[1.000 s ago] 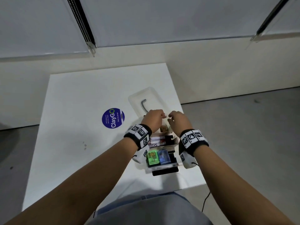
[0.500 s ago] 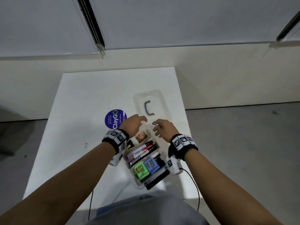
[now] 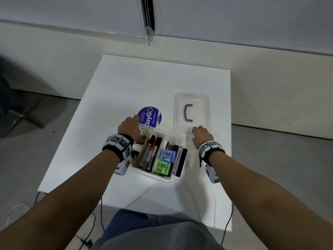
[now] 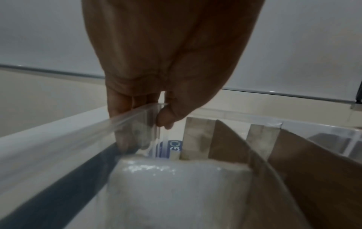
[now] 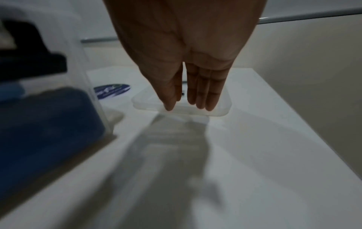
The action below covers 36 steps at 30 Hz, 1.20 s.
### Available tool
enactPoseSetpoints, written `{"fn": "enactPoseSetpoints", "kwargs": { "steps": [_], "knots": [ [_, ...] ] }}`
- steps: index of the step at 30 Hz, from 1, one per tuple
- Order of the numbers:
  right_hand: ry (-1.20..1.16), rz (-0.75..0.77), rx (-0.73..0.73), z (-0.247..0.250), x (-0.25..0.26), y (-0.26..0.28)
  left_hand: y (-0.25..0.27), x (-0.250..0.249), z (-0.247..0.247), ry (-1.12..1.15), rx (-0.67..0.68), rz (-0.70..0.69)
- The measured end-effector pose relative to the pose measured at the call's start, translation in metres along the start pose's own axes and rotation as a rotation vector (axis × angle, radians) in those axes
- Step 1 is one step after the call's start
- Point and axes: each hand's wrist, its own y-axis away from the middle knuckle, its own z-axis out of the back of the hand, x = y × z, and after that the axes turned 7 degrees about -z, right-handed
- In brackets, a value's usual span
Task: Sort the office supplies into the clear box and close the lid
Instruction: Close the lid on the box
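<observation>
Left grip (image 4: 149,86) pinches clear box (image 3: 177,156) far corner rim; right grip (image 5: 188,86) straight-fingered, reaching lid (image 3: 201,109) near edge

We see a white desk (image 3: 126,83) standing against a pale wall (image 3: 54,56). A round blue sticker (image 3: 152,116) reading "ClayGo" lies flat on the desk top, near the middle. Above the wall hang white blinds (image 3: 72,11) with a beaded cord (image 3: 149,17) dangling between them. Grey floor (image 3: 279,159) shows to the right, and a chair base (image 3: 23,114) stands on the floor at left. Thin cables (image 3: 227,224) trail off the desk's near edge.
</observation>
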Motion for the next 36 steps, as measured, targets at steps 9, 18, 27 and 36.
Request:
{"fn": "enactPoseSetpoints", "kwargs": {
  "steps": [9,18,27,36],
  "knots": [
    [0.192,0.062,-0.111,-0.013,-0.003,0.002,0.005,-0.001,0.001,0.014,-0.016,0.014],
    [-0.086,0.041,-0.535,0.075,0.020,0.022,-0.008,0.007,0.009,0.082,-0.019,-0.054],
    [-0.731,0.053,-0.831,0.147,0.085,0.121,-0.008,0.015,0.046,0.614,-0.127,-0.190],
    [-1.282,-0.306,-0.238,0.077,0.093,0.118,0.016,0.040,0.044,0.639,-0.061,-0.100]
  ]
}}
